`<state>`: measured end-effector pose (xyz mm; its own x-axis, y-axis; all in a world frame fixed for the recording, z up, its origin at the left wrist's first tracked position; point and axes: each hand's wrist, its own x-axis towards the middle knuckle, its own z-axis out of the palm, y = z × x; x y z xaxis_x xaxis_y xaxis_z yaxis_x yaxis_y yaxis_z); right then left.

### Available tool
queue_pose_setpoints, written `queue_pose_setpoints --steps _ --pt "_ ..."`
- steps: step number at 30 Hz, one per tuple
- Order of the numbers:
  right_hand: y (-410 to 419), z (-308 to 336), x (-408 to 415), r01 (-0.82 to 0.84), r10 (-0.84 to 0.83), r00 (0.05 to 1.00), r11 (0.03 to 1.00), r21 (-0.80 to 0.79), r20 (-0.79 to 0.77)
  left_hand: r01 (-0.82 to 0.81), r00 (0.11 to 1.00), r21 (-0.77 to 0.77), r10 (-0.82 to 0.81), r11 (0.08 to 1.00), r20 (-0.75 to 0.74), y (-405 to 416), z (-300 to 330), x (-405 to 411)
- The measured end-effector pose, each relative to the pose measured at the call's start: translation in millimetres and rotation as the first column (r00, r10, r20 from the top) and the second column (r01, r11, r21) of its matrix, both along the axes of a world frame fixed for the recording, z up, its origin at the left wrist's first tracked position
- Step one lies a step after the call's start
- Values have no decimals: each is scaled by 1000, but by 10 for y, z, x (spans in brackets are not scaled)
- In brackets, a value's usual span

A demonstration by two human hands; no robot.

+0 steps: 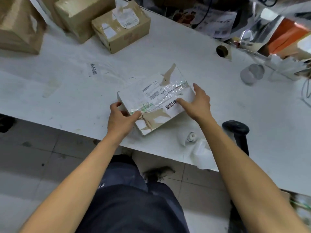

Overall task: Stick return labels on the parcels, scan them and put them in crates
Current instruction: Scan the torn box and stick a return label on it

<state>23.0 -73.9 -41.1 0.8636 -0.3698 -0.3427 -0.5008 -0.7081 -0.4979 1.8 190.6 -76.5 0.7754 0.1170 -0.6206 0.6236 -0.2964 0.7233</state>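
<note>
Right hand [199,102] fingers flat, pressing return label [171,105] onto parcel [151,98], left hand [122,117] pinching its near-left edge; scan w/ scanner [235,130] & crating pending.

The table [70,91] is white, with black signs printed on it. The parcel [156,100] is white with brown torn patches, shiny clear tape with a bit of green, a black striped barcode and big black signs. Three brown cardboard boxes [121,26] are seen at the back, one with a white sticker. The scanner [236,132] is black. Dark blue trousers [131,207] are worn.
</note>
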Motion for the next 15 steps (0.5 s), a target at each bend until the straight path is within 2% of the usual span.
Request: queue_pose_setpoints --steps 2,3,7,11,15 --pt "-72 -55 13 130 -115 990 968 213 -85 -18 1000 -27 18 999 -15 -3 44 25" --pt "-101 -48 -18 146 -130 988 958 245 -83 -32 999 -53 31 998 -24 -15 78 22" --pt "-211 26 -257 141 -145 989 955 259 -3 -59 998 -147 57 987 -16 -111 191 -29" --pt "-459 218 -722 231 -287 949 914 335 130 59 989 -167 -35 984 142 -463 485 -112" --pt "-891 531 -1269 335 -443 868 855 395 225 184 949 -202 -120 962 292 -1001 780 -256"
